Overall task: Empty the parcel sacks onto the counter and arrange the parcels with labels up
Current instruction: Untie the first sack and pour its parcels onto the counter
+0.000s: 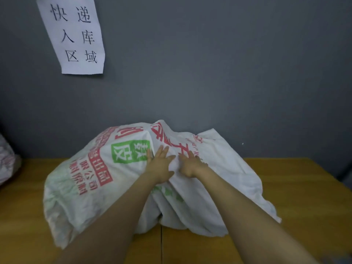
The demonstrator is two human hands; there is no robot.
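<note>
A big white woven sack (91,187) with red and green print lies bulging on the wooden counter (295,197). Its loose end drapes toward the right. Both of my hands are on its top middle. My left hand (159,164) lies flat on the cloth with straight fingers. My right hand (190,165) has curled fingers and bunches a fold of the sack cloth. No parcels show; whatever fills the sack is hidden inside.
A second printed sack (7,161) pokes in at the left edge of the counter. A grey wall stands right behind, with a white paper sign (74,35) taped at the upper left. The counter's right corner drops off at the far right.
</note>
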